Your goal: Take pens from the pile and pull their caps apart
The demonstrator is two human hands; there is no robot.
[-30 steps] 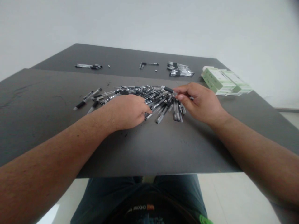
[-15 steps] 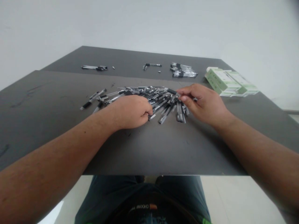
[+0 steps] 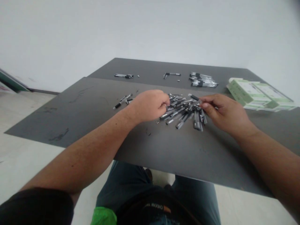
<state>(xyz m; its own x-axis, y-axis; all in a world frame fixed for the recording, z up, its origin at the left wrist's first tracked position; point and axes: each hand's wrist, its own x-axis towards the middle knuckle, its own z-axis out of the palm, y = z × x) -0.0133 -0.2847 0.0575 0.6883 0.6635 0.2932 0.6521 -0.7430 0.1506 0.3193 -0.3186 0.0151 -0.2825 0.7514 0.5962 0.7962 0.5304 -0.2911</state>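
A heap of clear pens with black grips (image 3: 178, 112) lies on the dark grey table (image 3: 164, 147). My left hand (image 3: 151, 104) is over the heap's left side, its fingers closed in a pinch; whatever is between them is hidden. My right hand (image 3: 225, 112) is at the right edge of the heap. Its thumb and forefinger pinch one end of a pen (image 3: 194, 97), whose black grip points up and left above the others. A few pens (image 3: 123, 101) lie left of the heap, partly behind my left hand.
Farther back lie a small group of pens (image 3: 124, 76), another pen (image 3: 173, 74) with small pieces near it, and a larger stack of pens (image 3: 202, 80). Green and white boxes (image 3: 253, 93) stand at the right. A pale wall (image 3: 150, 31) rises behind the table.
My view has turned left, so everything appears farther right. My left hand has moved up and back over the heap, fingers still closed. The right hand keeps its pen.
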